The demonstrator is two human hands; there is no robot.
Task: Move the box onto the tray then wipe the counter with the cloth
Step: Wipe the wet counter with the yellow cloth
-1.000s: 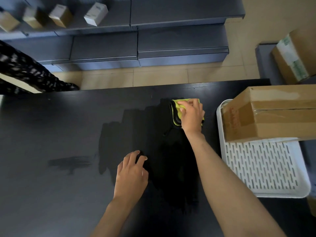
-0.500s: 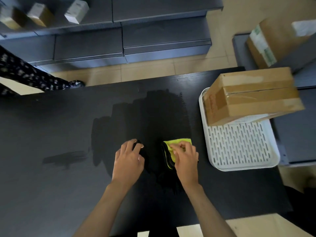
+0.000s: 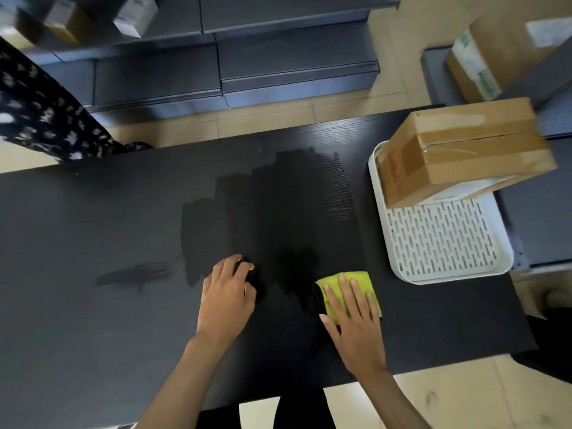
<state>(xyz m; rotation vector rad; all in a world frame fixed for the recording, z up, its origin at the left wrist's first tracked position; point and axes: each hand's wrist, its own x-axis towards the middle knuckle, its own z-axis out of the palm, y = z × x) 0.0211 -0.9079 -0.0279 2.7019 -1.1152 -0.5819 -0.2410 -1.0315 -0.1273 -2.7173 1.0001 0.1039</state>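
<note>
A taped cardboard box (image 3: 464, 150) rests on the far end of a white slotted tray (image 3: 445, 243) at the right of the black counter (image 3: 93, 274). My right hand (image 3: 353, 317) presses flat, fingers spread, on a folded yellow-green cloth (image 3: 365, 280) near the counter's front edge, just left of the tray. My left hand (image 3: 226, 292) rests on the counter beside it, fingers curled loosely, holding nothing. A dark damp wiped patch (image 3: 272, 212) spreads across the middle of the counter.
Another person's patterned sleeve (image 3: 40, 119) reaches in at the far left. Dark shelves (image 3: 247, 57) with small boxes (image 3: 133, 17) stand beyond the counter. A second cardboard box (image 3: 495, 51) sits on a grey unit at the far right.
My right hand has drawn the cloth from the far side of the counter back toward the front edge and a little right, now lying flat on it. The left hand stayed put.
</note>
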